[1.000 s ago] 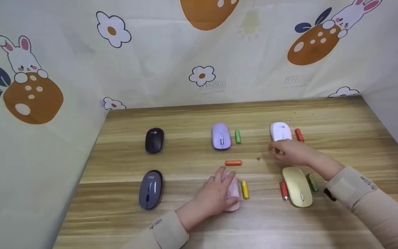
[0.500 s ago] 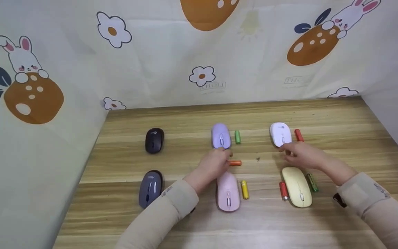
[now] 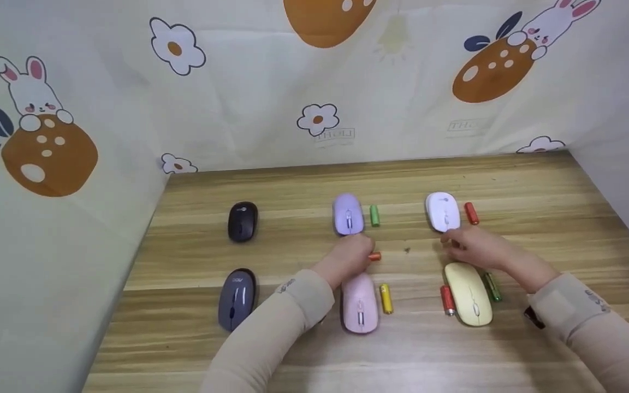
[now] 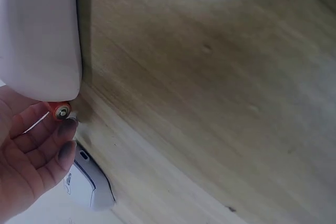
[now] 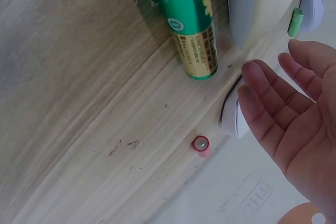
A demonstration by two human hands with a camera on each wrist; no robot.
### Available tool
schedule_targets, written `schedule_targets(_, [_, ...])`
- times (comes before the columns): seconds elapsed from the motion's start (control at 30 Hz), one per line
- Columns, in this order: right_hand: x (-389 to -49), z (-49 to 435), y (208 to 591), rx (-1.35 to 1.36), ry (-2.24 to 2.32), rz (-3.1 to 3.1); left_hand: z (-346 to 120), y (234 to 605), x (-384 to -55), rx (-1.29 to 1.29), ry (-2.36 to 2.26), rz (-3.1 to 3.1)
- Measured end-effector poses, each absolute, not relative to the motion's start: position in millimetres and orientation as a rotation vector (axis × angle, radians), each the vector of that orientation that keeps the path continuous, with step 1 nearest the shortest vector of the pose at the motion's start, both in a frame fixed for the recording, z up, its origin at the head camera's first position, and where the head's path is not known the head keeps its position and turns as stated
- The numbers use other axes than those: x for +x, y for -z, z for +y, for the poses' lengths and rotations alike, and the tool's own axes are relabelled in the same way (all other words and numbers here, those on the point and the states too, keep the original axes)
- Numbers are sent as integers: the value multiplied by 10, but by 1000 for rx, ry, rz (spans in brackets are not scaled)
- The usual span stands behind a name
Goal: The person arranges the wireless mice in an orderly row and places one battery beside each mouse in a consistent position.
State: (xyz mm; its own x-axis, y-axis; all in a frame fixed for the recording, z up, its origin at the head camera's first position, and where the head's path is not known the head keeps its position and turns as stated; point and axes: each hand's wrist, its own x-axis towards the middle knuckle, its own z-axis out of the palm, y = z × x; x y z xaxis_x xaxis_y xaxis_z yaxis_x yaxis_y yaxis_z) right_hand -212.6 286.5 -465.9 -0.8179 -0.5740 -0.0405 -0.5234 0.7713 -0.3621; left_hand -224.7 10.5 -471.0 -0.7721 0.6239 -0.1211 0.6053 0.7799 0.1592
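In the head view my left hand [image 3: 350, 255] is over an orange battery [image 3: 375, 256], between the purple mouse [image 3: 348, 214] and the pink mouse [image 3: 360, 303]. Its fingers curl round the battery, whose end [image 4: 62, 111] shows beside the fingertips in the left wrist view; the thumb is mostly hidden. My right hand [image 3: 475, 246] hovers just below the white mouse [image 3: 443, 211], fingers loosely bent and holding nothing. Under its wrist lie the yellow mouse [image 3: 468, 295] and a green-and-gold battery [image 5: 191, 30].
A black mouse [image 3: 243, 221] and a grey-blue mouse [image 3: 237, 299] sit at left. Batteries lie beside other mice: green [image 3: 375, 215], yellow [image 3: 386, 298], red [image 3: 472, 213] and another red battery [image 3: 447, 300]. Patterned cloth walls [image 3: 238, 109] edge the wooden table [image 3: 172, 349].
My left hand has left the pink mouse, gone up to the orange battery and curled its fingers round it. My right hand has drawn slightly right, uncovering the white mouse.
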Motion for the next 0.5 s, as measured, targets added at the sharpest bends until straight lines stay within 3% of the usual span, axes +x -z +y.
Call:
schedule_targets(0.23, [-2103, 2805, 4659, -931, 517, 2829, -50, 4639, -2264, 928, -345, 2778])
schedule_targets(0.5, [-1878, 2666, 4507, -918, 475, 2781, -499, 4415, -2444, 660, -686, 2814])
